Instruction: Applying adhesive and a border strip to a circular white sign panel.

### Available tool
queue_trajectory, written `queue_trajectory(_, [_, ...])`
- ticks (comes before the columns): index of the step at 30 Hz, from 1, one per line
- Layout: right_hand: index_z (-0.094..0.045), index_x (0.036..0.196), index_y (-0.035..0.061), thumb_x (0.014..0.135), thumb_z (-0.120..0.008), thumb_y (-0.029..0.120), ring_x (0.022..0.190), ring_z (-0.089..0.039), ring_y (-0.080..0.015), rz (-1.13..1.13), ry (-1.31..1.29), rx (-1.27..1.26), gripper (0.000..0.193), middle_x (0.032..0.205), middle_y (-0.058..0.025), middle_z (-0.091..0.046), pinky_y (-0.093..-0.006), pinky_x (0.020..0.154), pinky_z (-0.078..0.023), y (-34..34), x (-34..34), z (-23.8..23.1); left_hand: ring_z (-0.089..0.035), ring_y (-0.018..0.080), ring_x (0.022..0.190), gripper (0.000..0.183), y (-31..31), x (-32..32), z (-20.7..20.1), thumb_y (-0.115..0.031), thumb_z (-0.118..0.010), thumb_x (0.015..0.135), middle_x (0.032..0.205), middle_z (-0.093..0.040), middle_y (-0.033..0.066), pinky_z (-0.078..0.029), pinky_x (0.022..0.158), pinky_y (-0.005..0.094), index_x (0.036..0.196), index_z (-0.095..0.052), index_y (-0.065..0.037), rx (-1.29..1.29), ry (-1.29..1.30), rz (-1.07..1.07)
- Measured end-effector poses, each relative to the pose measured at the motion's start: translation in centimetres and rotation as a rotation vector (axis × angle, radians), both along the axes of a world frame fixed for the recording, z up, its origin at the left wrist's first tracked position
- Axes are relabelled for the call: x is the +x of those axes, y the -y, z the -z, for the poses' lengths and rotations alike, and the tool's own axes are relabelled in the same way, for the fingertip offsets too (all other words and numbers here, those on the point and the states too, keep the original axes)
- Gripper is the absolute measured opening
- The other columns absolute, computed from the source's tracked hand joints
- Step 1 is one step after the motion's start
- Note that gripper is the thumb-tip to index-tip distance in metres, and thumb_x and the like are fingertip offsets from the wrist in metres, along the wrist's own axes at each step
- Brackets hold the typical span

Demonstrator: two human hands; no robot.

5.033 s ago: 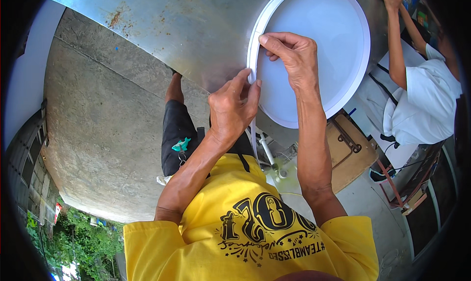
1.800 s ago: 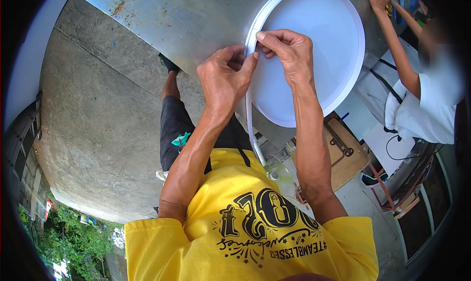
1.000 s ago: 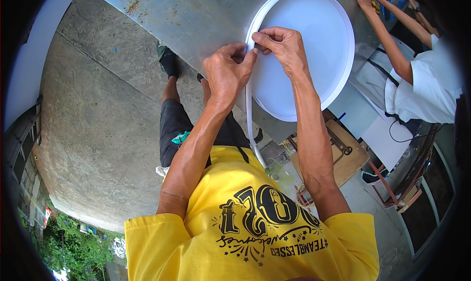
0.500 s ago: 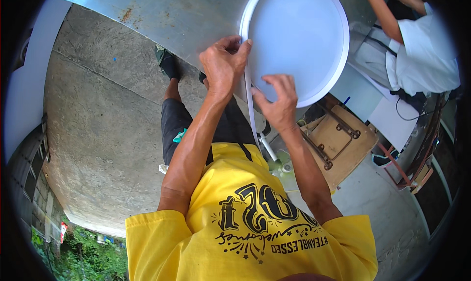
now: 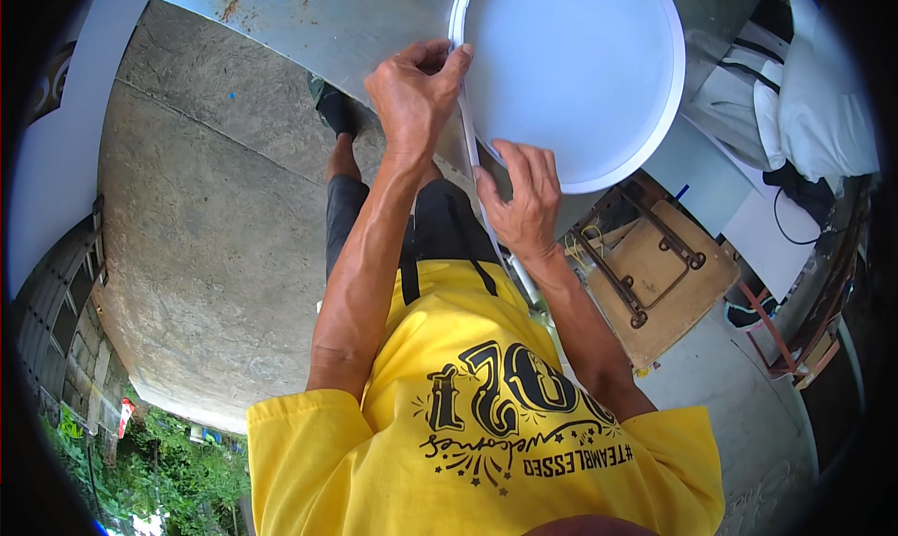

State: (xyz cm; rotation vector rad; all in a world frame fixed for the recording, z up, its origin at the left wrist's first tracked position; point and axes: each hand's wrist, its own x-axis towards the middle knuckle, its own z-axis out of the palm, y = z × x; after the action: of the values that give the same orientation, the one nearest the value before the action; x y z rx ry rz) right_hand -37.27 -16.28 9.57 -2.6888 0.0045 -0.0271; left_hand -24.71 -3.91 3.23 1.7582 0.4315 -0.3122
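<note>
The two hands are apart: the left hand [image 5: 416, 96] pinches a narrow white strip [image 5: 469, 124] against the left rim of a round white panel [image 5: 571, 78], while the right hand [image 5: 524, 197], lower down, has its thumb and fingers parted close by the strip; I can't tell whether they touch it. The panel lies at the near edge of a metal tabletop [image 5: 360, 26], rust-stained farther left. Beyond are a tan board [image 5: 697, 255] with folding metal legs and someone's white clothing [image 5: 828, 115].
</note>
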Motion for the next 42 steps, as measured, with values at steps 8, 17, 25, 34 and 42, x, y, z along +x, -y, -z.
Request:
queue_trajectory(8, [-0.070, 0.121, -0.0006, 0.099, -0.068, 0.015, 0.100, -0.070, -0.0316, 0.117, -0.284, 0.541, 0.027, 0.111, -0.0153, -0.072, -0.0397, 0.087, -0.054, 2.6, 6.7, 2.1, -0.075, 0.0167, 0.077, 0.035, 0.9, -1.1, -1.3, -0.024, -0.085, 0.088, 0.086, -0.079, 0.0153, -0.060, 0.071, 0.0297, 0.105, -0.079, 0.006, -0.010, -0.006, -0.048])
queue_trajectory(17, [-0.077, 0.112, -0.0032, 0.100, -0.073, 0.029, 0.074, -0.062, -0.0106, 0.281, -0.555, 0.779, 0.035, 0.086, -0.0048, -0.072, -0.0265, 0.067, -0.050, 3.7, 12.7, 2.8, -0.075, 0.0231, 0.069, 0.029, 0.7, -3.4, -1.6, -0.015, -0.084, 0.083, 0.082, -0.075, 0.0189, -0.058, 0.066, 0.0336, 0.105, -0.078, 0.003, -0.036, 0.020, -0.049])
queue_trajectory(25, [-0.081, 0.105, -0.0001, 0.093, -0.081, 0.032, 0.068, -0.063, -0.0099, 0.281, -0.565, 0.718, 0.034, 0.078, -0.0046, -0.074, -0.0264, 0.063, -0.052, 3.5, 14.2, 3.6, -0.074, 0.0130, 0.073, 0.032, 0.4, -4.0, -1.7, -0.018, -0.086, 0.087, 0.084, -0.079, 0.0124, -0.059, 0.070, 0.0268, 0.112, -0.079, 0.002, -0.016, -0.061, 0.003])
queue_trajectory(34, [-0.081, 0.105, -0.0017, 0.091, -0.084, 0.025, 0.069, -0.063, -0.0120, 0.342, -0.583, 0.746, 0.031, 0.076, -0.0058, -0.072, -0.0275, 0.065, -0.052, 3.0, 14.6, 3.5, -0.073, 0.0218, 0.066, 0.028, 0.8, -4.3, -1.1, -0.015, -0.084, 0.084, 0.081, -0.075, 0.0175, -0.057, 0.064, 0.0331, 0.106, -0.079, 0.002, -0.040, -0.011, -0.087])
queue_trajectory(42, [-0.081, 0.104, -0.0010, 0.091, -0.083, 0.025, 0.069, -0.065, -0.0130, 0.321, -0.607, 0.755, 0.029, 0.077, -0.0070, -0.073, -0.0287, 0.067, -0.054, 3.3, 14.7, 3.7, -0.074, 0.0231, 0.065, 0.028, 0.6, -5.3, -1.8, -0.016, -0.083, 0.084, 0.079, -0.075, 0.0187, -0.058, 0.065, 0.0335, 0.103, -0.079, 0.003, 0.012, -0.040, -0.024])
